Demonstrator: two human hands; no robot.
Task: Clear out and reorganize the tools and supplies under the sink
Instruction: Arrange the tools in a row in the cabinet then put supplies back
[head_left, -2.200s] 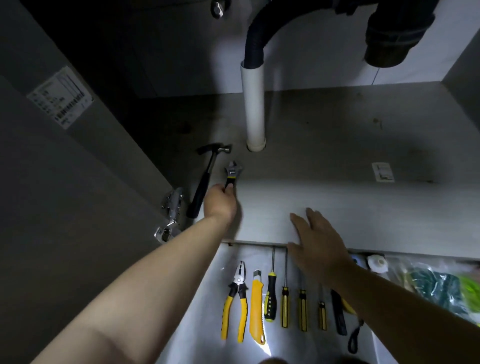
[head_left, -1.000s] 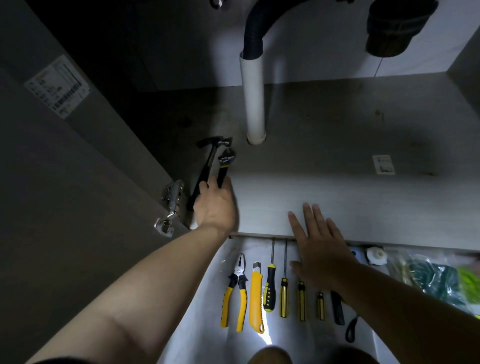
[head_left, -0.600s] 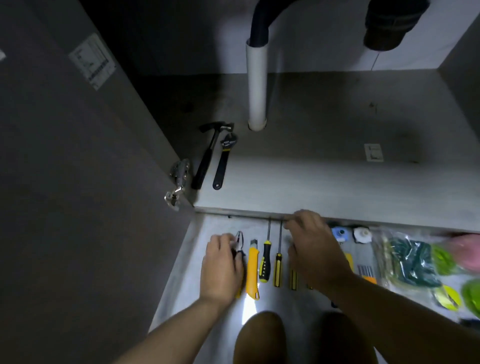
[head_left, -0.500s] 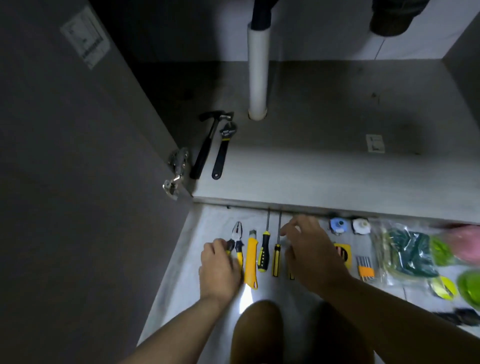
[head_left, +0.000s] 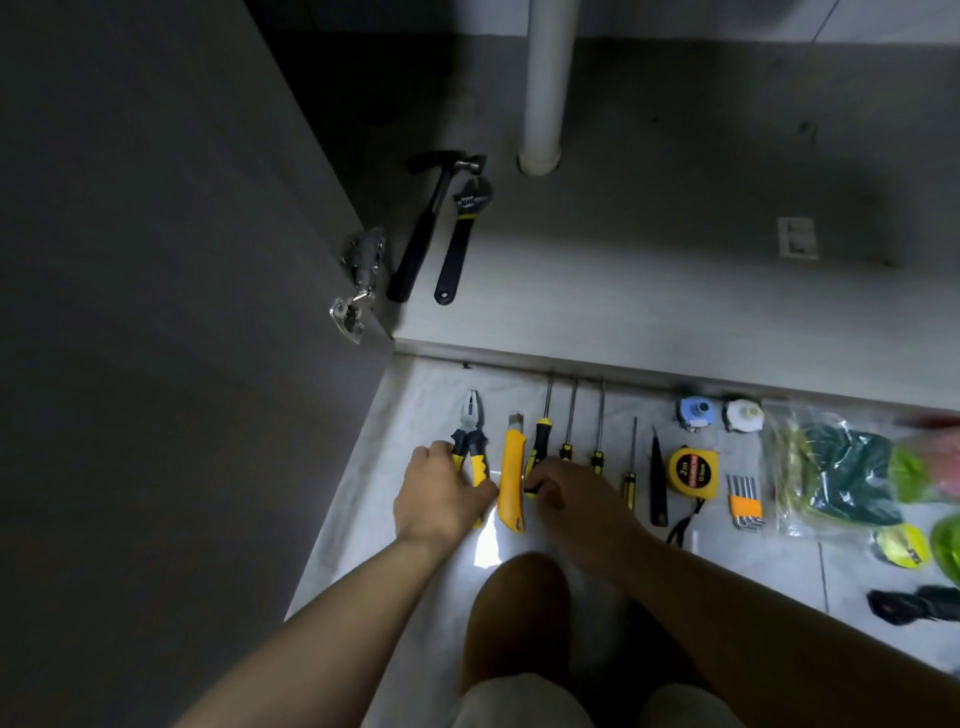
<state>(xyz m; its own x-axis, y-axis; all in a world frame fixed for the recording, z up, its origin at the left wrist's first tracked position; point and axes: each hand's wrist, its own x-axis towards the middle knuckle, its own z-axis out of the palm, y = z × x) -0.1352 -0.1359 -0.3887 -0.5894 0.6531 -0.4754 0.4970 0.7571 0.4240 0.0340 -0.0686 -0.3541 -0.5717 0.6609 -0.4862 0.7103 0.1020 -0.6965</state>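
Observation:
On the pale floor tiles in front of the cabinet lies a row of tools. My left hand (head_left: 441, 493) grips the yellow handles of the pliers (head_left: 469, 431) at the row's left end. My right hand (head_left: 576, 501) has curled fingers that pinch the lower handle of the black-and-yellow screwdriver (head_left: 540, 436). Between my hands lies the yellow utility knife (head_left: 511, 473). Inside the cabinet, a black hammer (head_left: 428, 228) and an adjustable wrench (head_left: 462, 239) lie side by side at the left of the cabinet floor (head_left: 649, 291).
Slim screwdrivers (head_left: 600, 431), a tape measure (head_left: 693, 470), hex keys (head_left: 745, 501), two small rolls (head_left: 696, 413) and a bag of green items (head_left: 841, 473) lie to the right. A white drain pipe (head_left: 545, 88) stands inside. The open door (head_left: 156, 260) with its hinge (head_left: 358, 280) is left.
My left hand let go of the wrench beside the hammer and came down to the pliers. My right hand left the cabinet edge and closed on the screwdriver. The view tilted down.

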